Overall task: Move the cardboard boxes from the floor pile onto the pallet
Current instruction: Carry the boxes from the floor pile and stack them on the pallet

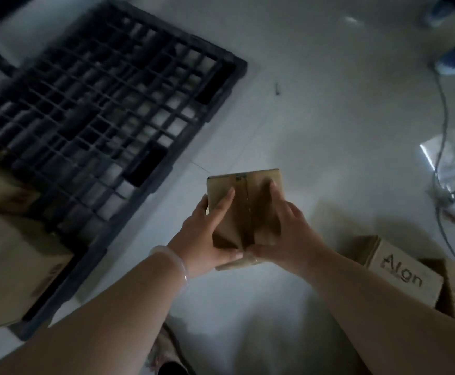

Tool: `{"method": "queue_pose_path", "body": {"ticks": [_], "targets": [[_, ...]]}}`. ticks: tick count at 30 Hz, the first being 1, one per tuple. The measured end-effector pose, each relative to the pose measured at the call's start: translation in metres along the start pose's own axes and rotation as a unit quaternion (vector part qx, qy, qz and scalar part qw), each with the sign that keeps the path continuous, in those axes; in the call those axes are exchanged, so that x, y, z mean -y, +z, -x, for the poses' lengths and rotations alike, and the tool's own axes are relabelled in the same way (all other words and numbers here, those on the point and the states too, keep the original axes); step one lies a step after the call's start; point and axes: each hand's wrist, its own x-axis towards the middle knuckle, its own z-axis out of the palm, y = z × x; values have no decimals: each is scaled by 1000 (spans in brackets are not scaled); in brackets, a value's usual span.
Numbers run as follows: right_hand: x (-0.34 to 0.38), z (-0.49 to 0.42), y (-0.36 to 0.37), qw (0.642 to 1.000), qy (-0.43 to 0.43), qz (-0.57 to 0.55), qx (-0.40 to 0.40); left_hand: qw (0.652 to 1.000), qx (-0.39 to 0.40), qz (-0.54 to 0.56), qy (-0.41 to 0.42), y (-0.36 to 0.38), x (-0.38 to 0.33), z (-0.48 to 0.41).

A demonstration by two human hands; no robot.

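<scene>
Cardboard box (244,209) hangs above the floor (329,117) at centre, clamped between your left grip (207,234) and right grip (288,234), thumbs at its near edge. The pallet (231,63) lies at 10 o'clock, carrying a second box (12,266) at 8 o'clock. A printed box (407,274) lies at 4 o'clock.

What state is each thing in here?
Small box: closed, held off the floor by both hands.
Left hand: grips its left side.
Right hand: grips its right side.
Pallet: flat on the floor, grid mostly bare.
Large box: resting on the pallet's near corner.
Printed box: closed, lying on the floor.
</scene>
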Motion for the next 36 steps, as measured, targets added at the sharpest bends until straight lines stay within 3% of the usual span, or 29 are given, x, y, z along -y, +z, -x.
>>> {"method": "queue_pose_path", "body": {"ticks": [8, 15, 24, 29, 36], "targets": [[192, -48, 49, 987, -97, 84, 100, 989, -97, 75, -86, -139, 88, 67], [314, -102, 118, 973, -139, 15, 183, 971, -126, 125, -163, -234, 174, 106], [366, -198, 191, 939, -154, 132, 277, 908, -202, 253, -266, -247, 264, 91], [372, -257, 255, 910, -174, 190, 325, 874, -250, 249, -335, -226, 322, 57], [358, -313, 345, 888, -186, 262, 328, 828, -285, 290, -386, -194, 394, 29]]}}
